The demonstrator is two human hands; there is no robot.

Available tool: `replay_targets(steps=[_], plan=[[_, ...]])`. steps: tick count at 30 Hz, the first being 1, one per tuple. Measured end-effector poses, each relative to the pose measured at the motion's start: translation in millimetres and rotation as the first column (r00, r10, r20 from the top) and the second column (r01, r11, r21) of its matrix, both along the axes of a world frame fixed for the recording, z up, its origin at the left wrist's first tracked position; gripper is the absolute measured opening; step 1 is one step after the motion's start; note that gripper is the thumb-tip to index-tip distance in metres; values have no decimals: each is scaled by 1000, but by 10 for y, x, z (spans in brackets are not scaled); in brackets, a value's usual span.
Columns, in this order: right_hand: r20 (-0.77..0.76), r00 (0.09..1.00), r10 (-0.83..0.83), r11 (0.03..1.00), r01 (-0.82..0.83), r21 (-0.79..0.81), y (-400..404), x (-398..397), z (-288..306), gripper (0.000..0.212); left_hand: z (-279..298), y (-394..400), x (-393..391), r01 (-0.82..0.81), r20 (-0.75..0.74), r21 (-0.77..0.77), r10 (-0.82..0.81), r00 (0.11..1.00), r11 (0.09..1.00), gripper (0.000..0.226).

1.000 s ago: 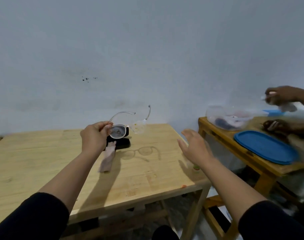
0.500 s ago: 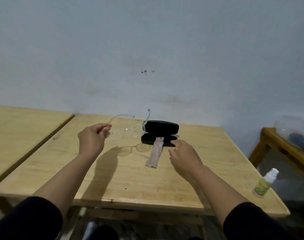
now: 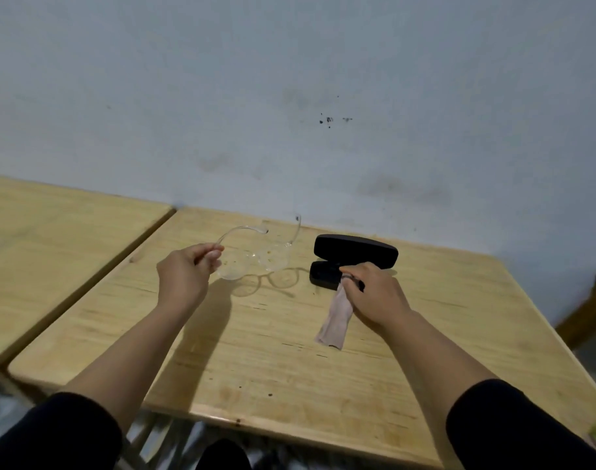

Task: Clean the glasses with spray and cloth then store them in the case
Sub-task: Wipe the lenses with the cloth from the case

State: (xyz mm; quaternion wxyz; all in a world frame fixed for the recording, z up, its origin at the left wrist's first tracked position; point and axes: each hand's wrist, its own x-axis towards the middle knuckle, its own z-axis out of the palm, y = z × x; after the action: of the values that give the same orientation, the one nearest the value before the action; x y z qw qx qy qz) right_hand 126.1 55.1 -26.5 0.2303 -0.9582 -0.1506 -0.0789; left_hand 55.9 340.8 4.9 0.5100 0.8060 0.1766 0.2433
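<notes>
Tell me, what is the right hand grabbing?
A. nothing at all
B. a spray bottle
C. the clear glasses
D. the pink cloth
D: the right hand pinches the top end of the pink cloth, which trails down onto the wooden table in front of the open black case, while the left hand holds the clear glasses up.

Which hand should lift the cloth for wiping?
Right. The right hand already pinches the cloth by the case; the left hand holds the glasses.
</notes>
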Motion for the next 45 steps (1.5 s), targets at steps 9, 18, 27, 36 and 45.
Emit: replay_targets(steps=[9,18,27,36,45], plan=[[-77,988,135,983,-124,135,-12,119,-18,29,-59,-34,169,14,-14,-37,-14,1000,999,16],[-126,967,223,958,-193,214,-110,-1,15,45,-123,-83,194,29,-14,-62,-30,999,998,15],[-181,949,259,966,-250,70,-27,-115,-7,15,-149,-152,148,39,-10,-44,-39,999,998,16],[-104,994,44,863,14,505,106,-331,40,10,-189,-201,40,52,-14,-41,-53,999,998,16],[-321,947,20,438,281,854,317,-633,43,26,-182,-546,-94,167,37,-48,-165,986,985,15]])
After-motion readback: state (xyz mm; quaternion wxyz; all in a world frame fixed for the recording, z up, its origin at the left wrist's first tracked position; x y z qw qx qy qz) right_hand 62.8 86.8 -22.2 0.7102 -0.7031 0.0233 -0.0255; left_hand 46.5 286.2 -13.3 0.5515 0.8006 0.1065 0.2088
